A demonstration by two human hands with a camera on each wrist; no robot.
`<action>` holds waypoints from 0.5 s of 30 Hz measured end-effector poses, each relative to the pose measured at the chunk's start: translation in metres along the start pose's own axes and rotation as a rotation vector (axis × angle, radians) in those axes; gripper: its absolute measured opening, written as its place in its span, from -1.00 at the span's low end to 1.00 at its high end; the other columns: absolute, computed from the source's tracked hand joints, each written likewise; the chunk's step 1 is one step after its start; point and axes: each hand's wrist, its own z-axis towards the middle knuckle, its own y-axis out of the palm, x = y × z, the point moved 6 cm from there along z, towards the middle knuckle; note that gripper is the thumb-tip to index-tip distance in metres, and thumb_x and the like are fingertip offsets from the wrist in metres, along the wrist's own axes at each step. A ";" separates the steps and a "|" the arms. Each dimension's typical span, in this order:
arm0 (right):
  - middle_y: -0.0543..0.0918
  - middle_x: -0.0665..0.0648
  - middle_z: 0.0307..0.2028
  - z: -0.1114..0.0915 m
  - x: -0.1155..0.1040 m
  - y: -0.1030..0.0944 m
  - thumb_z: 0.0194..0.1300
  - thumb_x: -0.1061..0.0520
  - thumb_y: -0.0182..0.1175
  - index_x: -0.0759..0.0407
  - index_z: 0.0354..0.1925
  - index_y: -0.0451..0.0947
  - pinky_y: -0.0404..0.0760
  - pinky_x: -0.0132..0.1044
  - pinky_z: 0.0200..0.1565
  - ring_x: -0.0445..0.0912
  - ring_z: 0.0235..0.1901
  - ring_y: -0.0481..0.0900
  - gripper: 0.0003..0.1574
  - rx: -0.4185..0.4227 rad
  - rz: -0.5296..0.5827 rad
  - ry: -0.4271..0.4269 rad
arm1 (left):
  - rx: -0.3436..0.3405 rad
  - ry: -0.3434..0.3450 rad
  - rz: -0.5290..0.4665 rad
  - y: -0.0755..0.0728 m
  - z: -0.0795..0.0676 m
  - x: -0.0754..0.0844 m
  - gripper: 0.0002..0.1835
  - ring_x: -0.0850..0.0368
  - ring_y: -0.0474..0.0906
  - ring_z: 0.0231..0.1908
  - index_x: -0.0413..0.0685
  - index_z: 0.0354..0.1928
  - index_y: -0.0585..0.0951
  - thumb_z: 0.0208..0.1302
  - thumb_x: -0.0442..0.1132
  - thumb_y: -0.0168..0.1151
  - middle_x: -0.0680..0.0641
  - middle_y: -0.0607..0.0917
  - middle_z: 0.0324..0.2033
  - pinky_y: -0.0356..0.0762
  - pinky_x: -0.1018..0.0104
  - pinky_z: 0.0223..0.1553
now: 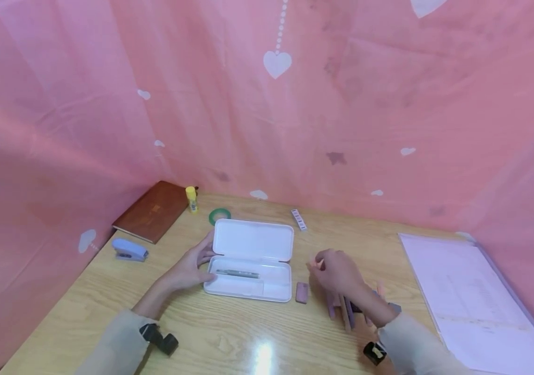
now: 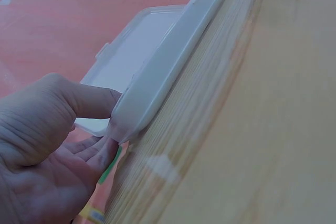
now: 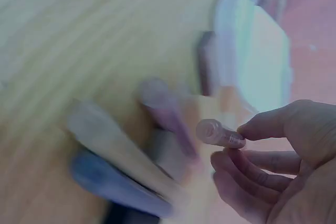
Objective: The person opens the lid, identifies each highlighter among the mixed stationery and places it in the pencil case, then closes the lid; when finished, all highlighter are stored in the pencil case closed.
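A white pencil case (image 1: 248,240) lies with its lid raised, and a grey pen (image 1: 238,273) rests in its tray. My left hand (image 1: 191,266) grips the case's left end; in the left wrist view the thumb (image 2: 97,100) is over the rim and fingers are beneath. To the right of the case, my right hand (image 1: 337,272) pinches a pale pink pen (image 3: 220,133) between thumb and fingers, its blunt end pointing out. Below that hand lie several marker pens, including a beige one (image 3: 115,140) and a blue one (image 3: 115,184), blurred and partly hidden by the forearm.
A mauve eraser (image 1: 302,292) lies right of the case. Behind are green tape (image 1: 219,214), a glue stick (image 1: 192,200) and a small striped strip (image 1: 299,220). A brown notebook (image 1: 154,212) and blue stapler (image 1: 129,250) lie left, a clear folder (image 1: 478,302) right.
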 end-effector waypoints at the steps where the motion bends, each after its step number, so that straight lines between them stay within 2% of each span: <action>1: 0.57 0.00 -0.66 0.000 -0.001 -0.005 0.22 0.07 0.22 0.25 -0.27 0.66 0.35 -0.40 -0.74 -0.22 -0.78 0.37 -0.74 0.005 0.019 -0.013 | -0.001 -0.005 0.005 0.000 0.000 0.001 0.16 0.01 0.33 0.26 0.32 0.48 -0.18 0.03 -0.47 0.36 -0.06 0.21 0.37 0.27 0.17 0.31; 4: 0.60 0.05 -0.62 0.000 -0.004 -0.017 0.25 0.13 0.18 0.31 -0.08 0.61 0.40 -0.38 -0.76 -0.21 -0.81 0.40 -0.67 -0.028 0.076 -0.024 | -0.005 -0.024 0.012 0.001 0.001 0.001 0.16 -0.01 0.31 0.27 0.28 0.48 -0.20 0.04 -0.48 0.34 -0.07 0.17 0.40 0.26 0.13 0.32; 6: 0.61 0.06 -0.60 0.002 -0.008 -0.023 0.25 0.16 0.18 0.30 -0.06 0.60 0.42 -0.39 -0.73 -0.23 -0.78 0.42 -0.68 -0.039 0.073 -0.041 | -0.009 -0.027 0.010 0.001 0.001 0.000 0.15 -0.06 0.29 0.28 0.20 0.49 -0.22 0.04 -0.50 0.32 -0.11 0.14 0.41 0.23 0.08 0.33; 9: 0.65 0.06 -0.55 0.009 -0.021 -0.030 0.22 0.18 0.21 0.27 -0.09 0.63 0.48 -0.35 -0.61 -0.22 -0.67 0.49 -0.71 -0.025 0.031 -0.111 | -0.009 -0.028 0.001 0.001 0.002 0.000 0.14 -0.10 0.27 0.29 0.13 0.49 -0.23 0.04 -0.52 0.31 -0.15 0.13 0.41 0.21 0.03 0.33; 11: 0.67 0.05 -0.51 0.015 -0.034 -0.033 0.19 0.18 0.24 0.24 -0.12 0.65 0.50 -0.33 -0.52 -0.22 -0.57 0.51 -0.73 0.002 -0.002 -0.172 | -0.009 -0.026 0.005 0.001 0.002 -0.001 0.14 -0.08 0.28 0.29 0.15 0.49 -0.22 0.05 -0.50 0.32 -0.14 0.13 0.41 0.22 0.05 0.33; 15: 0.67 0.02 -0.51 0.031 -0.063 -0.026 0.17 0.20 0.26 0.20 -0.17 0.67 0.51 -0.34 -0.48 -0.20 -0.52 0.54 -0.77 0.001 0.003 -0.278 | -0.015 -0.004 0.005 0.001 0.005 0.000 0.14 0.01 0.30 0.28 0.29 0.48 -0.19 0.05 -0.43 0.36 -0.04 0.13 0.41 0.26 0.15 0.32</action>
